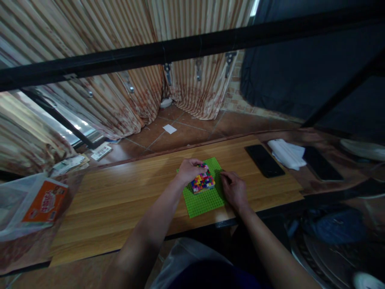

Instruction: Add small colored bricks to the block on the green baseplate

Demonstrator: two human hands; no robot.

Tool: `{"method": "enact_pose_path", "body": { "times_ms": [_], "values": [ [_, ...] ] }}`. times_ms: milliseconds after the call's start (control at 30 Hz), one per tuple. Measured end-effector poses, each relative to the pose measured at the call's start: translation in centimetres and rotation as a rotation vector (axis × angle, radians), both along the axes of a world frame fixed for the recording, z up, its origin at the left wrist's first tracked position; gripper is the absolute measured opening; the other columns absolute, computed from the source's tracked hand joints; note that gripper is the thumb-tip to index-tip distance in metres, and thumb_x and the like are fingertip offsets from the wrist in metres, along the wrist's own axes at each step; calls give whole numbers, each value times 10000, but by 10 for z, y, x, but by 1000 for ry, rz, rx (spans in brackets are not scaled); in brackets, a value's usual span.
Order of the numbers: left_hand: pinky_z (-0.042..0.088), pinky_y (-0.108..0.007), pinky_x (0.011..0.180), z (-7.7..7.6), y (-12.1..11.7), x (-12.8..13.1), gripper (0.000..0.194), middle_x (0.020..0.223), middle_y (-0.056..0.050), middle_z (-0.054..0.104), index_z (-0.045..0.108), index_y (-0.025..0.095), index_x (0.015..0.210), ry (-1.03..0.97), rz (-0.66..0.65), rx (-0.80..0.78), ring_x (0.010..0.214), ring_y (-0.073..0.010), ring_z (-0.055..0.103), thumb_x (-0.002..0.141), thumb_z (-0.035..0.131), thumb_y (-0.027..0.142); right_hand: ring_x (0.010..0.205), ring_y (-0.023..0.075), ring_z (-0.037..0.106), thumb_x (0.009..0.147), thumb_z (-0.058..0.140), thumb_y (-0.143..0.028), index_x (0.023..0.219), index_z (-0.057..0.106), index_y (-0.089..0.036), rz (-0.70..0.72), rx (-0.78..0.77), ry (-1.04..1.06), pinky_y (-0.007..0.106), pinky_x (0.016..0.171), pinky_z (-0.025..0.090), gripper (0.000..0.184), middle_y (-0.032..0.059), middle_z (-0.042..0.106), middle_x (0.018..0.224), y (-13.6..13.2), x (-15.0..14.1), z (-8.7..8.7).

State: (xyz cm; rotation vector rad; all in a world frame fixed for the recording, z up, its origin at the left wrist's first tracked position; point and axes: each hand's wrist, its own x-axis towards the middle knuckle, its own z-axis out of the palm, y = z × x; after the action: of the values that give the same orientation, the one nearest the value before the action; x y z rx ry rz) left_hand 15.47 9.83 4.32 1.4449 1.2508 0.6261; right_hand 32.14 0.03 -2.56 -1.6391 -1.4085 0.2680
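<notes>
A green studded baseplate point(201, 205) lies on the wooden tabletop in front of me. Near its middle is a low block of toy bricks point(203, 182), many-coloured on top. My left hand point(189, 170) is closed around the far left side of this block, thumb and fingers reaching over its top; part of the block is hidden under them. At the baseplate's right edge, my right hand point(234, 189) rests with fingers curled and pressed together. Whatever is between those fingers, if anything, is too small to make out.
A black phone point(264, 160) lies on the board to the right, beside white tissues point(287, 153) and another dark phone point(322, 163). At the left stands a clear plastic bin point(21, 200) with an orange label. A black metal bar point(192, 47) crosses beyond the table.
</notes>
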Motion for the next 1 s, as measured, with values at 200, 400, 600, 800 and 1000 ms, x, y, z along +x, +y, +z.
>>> {"method": "enact_pose_path", "body": {
  "times_ms": [200, 400, 600, 800, 1000],
  "values": [
    [529, -271, 719, -2, -4, -6, 241, 803, -19, 733, 729, 164, 880, -1, -8, 63, 717, -146, 668, 645, 780, 183, 824, 217, 659, 897, 447, -336, 931, 700, -173, -5, 10, -22, 349, 769, 523, 302, 108, 704, 916, 0, 1, -2],
    [516, -326, 893, 4, -17, -47, 378, 1086, -87, 709, 682, 172, 1057, -95, 112, 294, 971, -179, 660, 685, 748, 177, 829, 224, 659, 891, 454, -364, 922, 698, -178, -14, 25, -34, 366, 773, 520, 309, 107, 705, 911, 0, 2, -5],
    [523, -343, 849, -4, -58, -140, 222, 948, -67, 726, 700, 170, 951, 86, 262, 361, 865, -186, 670, 763, 638, 270, 815, 228, 655, 883, 469, -404, 920, 708, -185, -25, 7, -41, 373, 766, 510, 327, 105, 711, 909, -2, 4, -5],
    [534, -310, 784, -27, -115, -200, 153, 886, -45, 715, 677, 183, 868, 290, 336, 318, 820, -180, 665, 744, 626, 257, 819, 237, 654, 872, 483, -404, 915, 713, -170, -34, -6, -54, 375, 756, 504, 331, 114, 712, 901, -3, 5, -5],
    [522, -337, 846, -29, -128, -184, 158, 938, -43, 691, 677, 221, 900, 459, 149, 497, 903, -185, 647, 803, 568, 160, 785, 231, 649, 870, 482, -417, 925, 714, -171, -37, -1, -79, 366, 716, 506, 342, 111, 708, 888, -4, 5, -5]
  ]
}}
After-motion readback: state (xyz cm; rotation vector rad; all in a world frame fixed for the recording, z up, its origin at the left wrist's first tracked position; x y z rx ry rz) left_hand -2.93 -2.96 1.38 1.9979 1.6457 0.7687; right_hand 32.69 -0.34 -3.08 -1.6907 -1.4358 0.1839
